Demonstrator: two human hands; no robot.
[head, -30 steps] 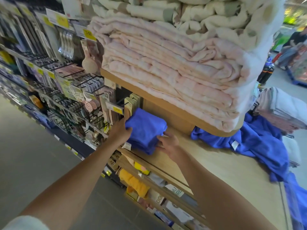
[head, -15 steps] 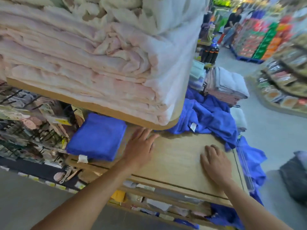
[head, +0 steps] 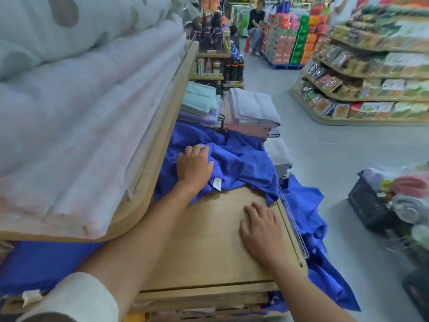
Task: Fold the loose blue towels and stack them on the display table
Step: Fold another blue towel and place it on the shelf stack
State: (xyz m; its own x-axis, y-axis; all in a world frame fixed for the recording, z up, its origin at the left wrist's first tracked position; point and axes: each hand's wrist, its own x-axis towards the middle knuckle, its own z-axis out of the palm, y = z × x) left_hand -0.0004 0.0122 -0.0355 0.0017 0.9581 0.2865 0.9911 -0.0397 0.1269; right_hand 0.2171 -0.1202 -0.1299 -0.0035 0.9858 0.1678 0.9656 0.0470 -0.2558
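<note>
A heap of loose blue towels [head: 241, 159] lies crumpled on the far part of the wooden display table [head: 209, 240], and some of it spills over the right edge toward the floor [head: 311, 219]. My left hand [head: 194, 167] rests on the heap with its fingers curled into the cloth near a white label. My right hand [head: 262, 231] lies flat on the bare wood near the table's right edge, fingers apart, holding nothing. A folded blue towel [head: 41, 263] sits at the near left under the upper shelf.
A wooden upper shelf [head: 162, 140] piled with pale pink and white blankets overhangs the left. Folded grey, pink and mint towel stacks [head: 250, 110] stand beyond the blue heap. A dark basket of rolled towels [head: 376, 205] is on the floor at right. Aisle shelves and a seated person lie farther off.
The view has swung right along the table. Both hands let go of the folded towel; the left hand has reached forward onto the loose blue heap, and the right hand stays flat on the wood.
</note>
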